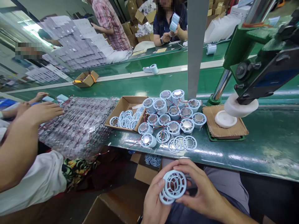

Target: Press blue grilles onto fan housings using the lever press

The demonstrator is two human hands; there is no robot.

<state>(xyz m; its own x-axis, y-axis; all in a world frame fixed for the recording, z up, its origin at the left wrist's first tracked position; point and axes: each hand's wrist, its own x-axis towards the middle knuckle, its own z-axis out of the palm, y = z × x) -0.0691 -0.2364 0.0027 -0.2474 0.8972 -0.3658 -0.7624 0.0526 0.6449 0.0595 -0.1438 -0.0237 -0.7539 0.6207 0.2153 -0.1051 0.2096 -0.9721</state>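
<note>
Fingers of L hand & R hand hold at least two overlapping lt-blue spoked rings btwn them, over the lap, just off the near edge of the green surface. On it: cardboard box w/ more rings, wired lt-blue housings clustered beside it, green press w/ white pad above a white dish. Room: co-worker's arm at left, others across; white box stacks, cartons in bkgd. Exact ring count unclear; some fingertips hidden behind rings. Press top & forearms cut off. Glossy wired pile at left hard to make out; under-surface area dark.
</note>
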